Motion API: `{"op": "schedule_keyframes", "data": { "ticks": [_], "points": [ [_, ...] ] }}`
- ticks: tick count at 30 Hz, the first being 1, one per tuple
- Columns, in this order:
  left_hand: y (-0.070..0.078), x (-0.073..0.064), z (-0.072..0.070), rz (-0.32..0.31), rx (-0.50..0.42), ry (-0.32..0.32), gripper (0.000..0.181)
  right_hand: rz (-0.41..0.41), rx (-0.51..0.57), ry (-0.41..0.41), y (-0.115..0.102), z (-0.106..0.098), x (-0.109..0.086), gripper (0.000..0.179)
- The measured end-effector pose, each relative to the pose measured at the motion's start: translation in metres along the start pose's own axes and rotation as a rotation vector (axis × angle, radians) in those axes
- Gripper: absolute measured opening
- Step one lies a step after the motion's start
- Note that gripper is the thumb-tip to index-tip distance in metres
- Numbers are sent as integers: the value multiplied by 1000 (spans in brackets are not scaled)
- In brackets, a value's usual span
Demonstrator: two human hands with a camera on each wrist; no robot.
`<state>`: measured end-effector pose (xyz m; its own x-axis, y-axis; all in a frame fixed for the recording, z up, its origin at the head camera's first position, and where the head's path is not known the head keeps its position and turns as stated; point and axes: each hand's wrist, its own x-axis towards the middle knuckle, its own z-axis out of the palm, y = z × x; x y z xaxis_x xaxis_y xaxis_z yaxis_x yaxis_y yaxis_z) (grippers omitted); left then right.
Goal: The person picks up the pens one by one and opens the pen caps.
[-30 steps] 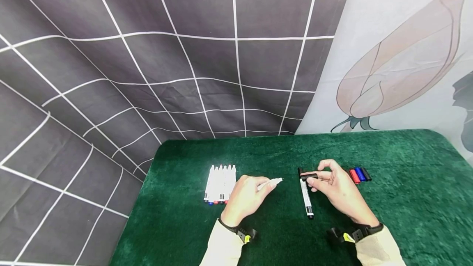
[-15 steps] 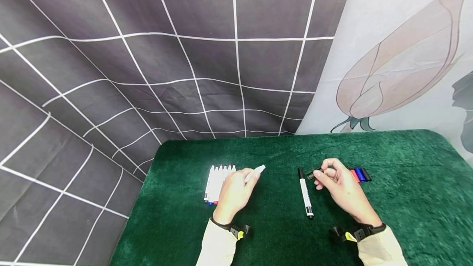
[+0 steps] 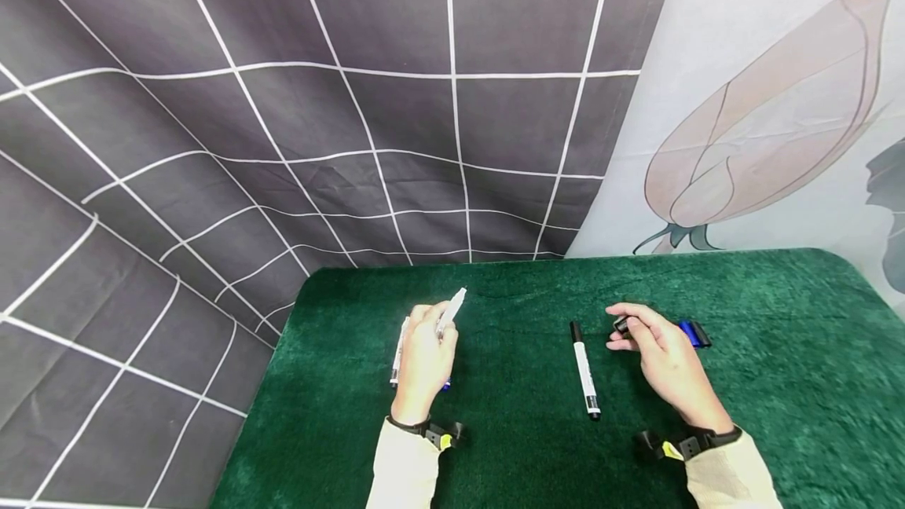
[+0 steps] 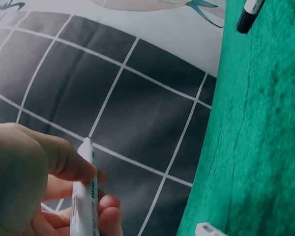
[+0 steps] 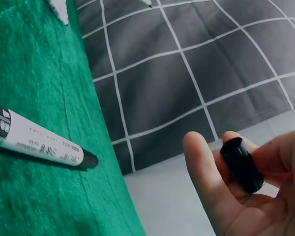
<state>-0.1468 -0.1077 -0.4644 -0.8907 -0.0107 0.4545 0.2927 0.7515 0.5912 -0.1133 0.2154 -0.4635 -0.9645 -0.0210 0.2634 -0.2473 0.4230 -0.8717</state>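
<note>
My left hand (image 3: 426, 360) grips an uncapped white marker (image 3: 452, 309), its tip pointing up and away, above a row of white markers (image 3: 399, 353) that the hand mostly covers. In the left wrist view the held marker (image 4: 84, 201) sits between thumb and fingers. At the right, my right hand (image 3: 661, 348) pinches a black marker cap (image 5: 242, 164) between thumb and fingers, with the index finger stretched out. Between the two hands lies a capped black marker (image 3: 584, 370) on the green cloth.
A blue cap (image 3: 689, 334) and a black cap (image 3: 701, 334) lie just beyond my right hand, partly covered by it. Green velvet cloth (image 3: 509, 430) covers the table. Behind its far edge hangs a grey checked curtain (image 3: 396, 116).
My left hand has moved left with the uncapped marker, which now points more upward, and covers the marker row. My right hand has shifted slightly right with the black cap, hiding the red cap.
</note>
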Motion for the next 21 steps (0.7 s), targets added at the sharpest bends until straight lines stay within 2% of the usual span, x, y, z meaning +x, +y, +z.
{"op": "schedule_keyframes", "data": {
  "ticks": [4,8,11,14,21],
  "points": [
    [-6,1,-3,-38,-17,14,26,1,-10,33,2,-3,0,34],
    [-11,2,-8,-106,-40,20,28,33,-88,90,4,-10,0,29],
    [-14,3,-13,-140,-37,39,29,45,-129,129,7,-16,0,27],
    [-19,3,-16,-154,-16,66,28,72,-120,147,11,-22,0,30],
    [-30,4,-21,-185,20,117,26,254,-127,198,19,-39,-2,35]
  ]
}}
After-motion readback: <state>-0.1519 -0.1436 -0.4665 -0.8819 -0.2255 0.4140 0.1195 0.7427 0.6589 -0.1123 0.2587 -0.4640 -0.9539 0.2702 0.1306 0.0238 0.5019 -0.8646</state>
